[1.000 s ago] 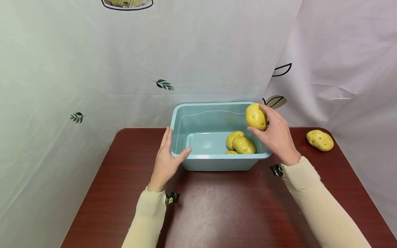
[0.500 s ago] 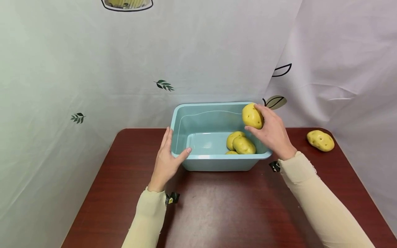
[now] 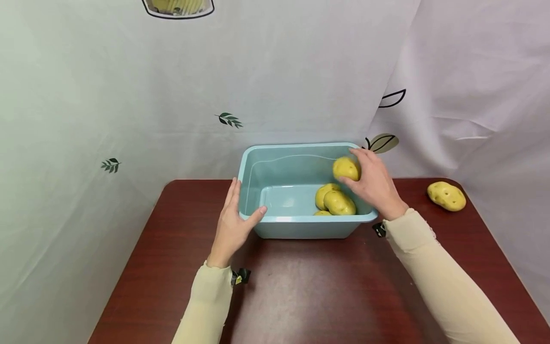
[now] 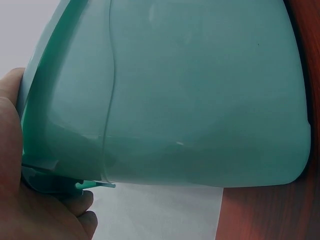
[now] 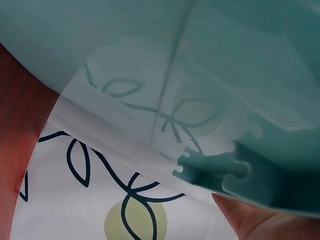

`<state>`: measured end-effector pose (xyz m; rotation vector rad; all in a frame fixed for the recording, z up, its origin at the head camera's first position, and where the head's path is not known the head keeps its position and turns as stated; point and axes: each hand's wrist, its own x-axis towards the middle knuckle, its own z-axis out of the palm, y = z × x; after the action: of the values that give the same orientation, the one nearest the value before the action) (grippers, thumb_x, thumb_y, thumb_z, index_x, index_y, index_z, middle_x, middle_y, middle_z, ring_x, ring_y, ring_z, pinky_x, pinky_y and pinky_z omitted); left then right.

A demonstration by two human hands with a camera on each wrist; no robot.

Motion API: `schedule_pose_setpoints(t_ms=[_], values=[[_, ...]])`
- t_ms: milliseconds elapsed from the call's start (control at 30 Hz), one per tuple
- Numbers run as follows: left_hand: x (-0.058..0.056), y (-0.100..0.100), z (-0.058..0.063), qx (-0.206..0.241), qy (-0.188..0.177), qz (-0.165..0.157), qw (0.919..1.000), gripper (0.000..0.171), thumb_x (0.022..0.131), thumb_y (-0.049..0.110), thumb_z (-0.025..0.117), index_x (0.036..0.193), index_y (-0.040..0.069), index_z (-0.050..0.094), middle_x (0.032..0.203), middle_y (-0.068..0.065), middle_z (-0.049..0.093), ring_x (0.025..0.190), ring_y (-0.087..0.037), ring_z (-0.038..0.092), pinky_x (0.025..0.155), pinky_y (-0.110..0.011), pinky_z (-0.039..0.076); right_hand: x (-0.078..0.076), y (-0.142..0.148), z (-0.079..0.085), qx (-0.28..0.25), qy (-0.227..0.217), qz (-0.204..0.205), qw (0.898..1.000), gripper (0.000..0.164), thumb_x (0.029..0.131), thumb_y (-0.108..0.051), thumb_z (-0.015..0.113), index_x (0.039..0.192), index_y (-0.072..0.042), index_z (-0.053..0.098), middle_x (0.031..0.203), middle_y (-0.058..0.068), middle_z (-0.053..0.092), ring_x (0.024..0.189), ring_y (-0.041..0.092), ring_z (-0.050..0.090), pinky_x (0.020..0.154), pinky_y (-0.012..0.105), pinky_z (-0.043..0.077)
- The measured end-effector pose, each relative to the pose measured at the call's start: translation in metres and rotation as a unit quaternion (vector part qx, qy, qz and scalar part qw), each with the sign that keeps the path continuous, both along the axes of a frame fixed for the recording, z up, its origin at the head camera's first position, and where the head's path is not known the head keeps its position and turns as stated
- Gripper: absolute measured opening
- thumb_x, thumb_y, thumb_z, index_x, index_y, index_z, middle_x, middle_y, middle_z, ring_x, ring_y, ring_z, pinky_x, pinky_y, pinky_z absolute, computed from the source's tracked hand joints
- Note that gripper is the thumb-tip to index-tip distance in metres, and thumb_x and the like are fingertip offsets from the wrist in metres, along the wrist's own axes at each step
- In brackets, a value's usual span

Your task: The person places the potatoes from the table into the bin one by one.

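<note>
A light blue plastic tub (image 3: pixel 301 228) stands at the back of the table. My left hand (image 3: pixel 232 231) holds its near left corner, thumb over the front rim and fingers along the left side. In the left wrist view, fingertips (image 4: pixel 86 209) show by the rim. Inside the tub's right end, a yellow potato (image 3: pixel 345 168), slightly blurred, hangs above several others (image 3: pixel 339 203). My right hand (image 3: pixel 375 184) is beside it over the right rim, fingers spread, with a gap between the upper fingers and the potato. Its palm side is hidden.
Another potato (image 3: pixel 447 196) lies at the table's far right corner. The dark red wooden table (image 3: pixel 301 291) extends in front of the tub. A pale curtain (image 3: pixel 301 71) with leaf prints hangs right behind the tub.
My right hand has moved slightly left, and the potato it held has dropped lower, out of its upper fingers. My left hand and the tub have stayed in place.
</note>
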<state>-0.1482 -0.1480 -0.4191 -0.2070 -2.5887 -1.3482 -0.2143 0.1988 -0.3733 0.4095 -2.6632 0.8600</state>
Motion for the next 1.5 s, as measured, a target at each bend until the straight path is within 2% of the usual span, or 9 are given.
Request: schedule_pose_setpoints(t_ms=[133, 500, 1000, 1233, 1500], values=[[0.0, 0.002, 0.0, 0.001, 0.003, -0.002, 1.0, 0.1, 0.089, 0.056, 0.071, 0.162, 0.013, 0.018, 0.166, 0.013, 0.01, 0.151, -0.015, 0.019, 0.116, -0.053, 0.026, 0.002, 0.003, -0.001, 0.0, -0.005, -0.013, 1.0, 0.065, 0.086, -0.015, 0.078, 0.143, 0.003, 0.051, 0.147, 0.026, 0.045, 0.137, 0.045, 0.038, 0.111, 0.058, 0.03], [0.0, 0.001, 0.0, 0.001, 0.001, -0.002, 1.0, 0.1, 0.089, 0.056, 0.071, 0.162, 0.013, 0.018, 0.166, 0.012, 0.01, 0.151, -0.015, 0.019, 0.117, -0.053, 0.025, 0.011, 0.018, 0.001, -0.03, 0.015, -0.036, 0.999, 0.054, 0.092, -0.017, 0.072, 0.139, 0.005, 0.054, 0.141, 0.026, 0.051, 0.13, 0.044, 0.045, 0.105, 0.059, 0.036], [-0.001, 0.001, -0.001, 0.009, -0.001, -0.004, 1.0, 0.1, 0.089, 0.055, 0.071, 0.162, 0.014, 0.018, 0.166, 0.014, 0.009, 0.151, -0.014, 0.018, 0.117, -0.054, 0.025, 0.017, 0.045, -0.004, -0.024, 0.021, -0.066, 0.997, 0.051, 0.093, -0.016, 0.071, 0.136, 0.006, 0.056, 0.139, 0.03, 0.05, 0.129, 0.046, 0.045, 0.102, 0.062, 0.036], [-0.002, 0.001, -0.001, 0.01, -0.001, -0.006, 0.9999, 0.099, 0.089, 0.053, 0.072, 0.162, 0.014, 0.018, 0.166, 0.015, 0.009, 0.151, -0.015, 0.019, 0.116, -0.053, 0.026, 0.021, 0.059, -0.005, -0.03, 0.029, -0.096, 0.994, 0.05, 0.092, -0.016, 0.071, 0.135, 0.005, 0.056, 0.137, 0.029, 0.052, 0.12, 0.045, 0.05, 0.096, 0.061, 0.04], [-0.002, 0.0, -0.002, 0.007, -0.001, -0.005, 1.0, 0.1, 0.089, 0.054, 0.072, 0.162, 0.013, 0.018, 0.166, 0.014, 0.01, 0.151, -0.015, 0.019, 0.116, -0.052, 0.026, 0.023, 0.073, -0.016, -0.017, 0.03, -0.106, 0.994, 0.048, 0.091, -0.014, 0.072, 0.133, 0.007, 0.058, 0.135, 0.029, 0.053, 0.126, 0.045, 0.047, 0.1, 0.062, 0.038]])
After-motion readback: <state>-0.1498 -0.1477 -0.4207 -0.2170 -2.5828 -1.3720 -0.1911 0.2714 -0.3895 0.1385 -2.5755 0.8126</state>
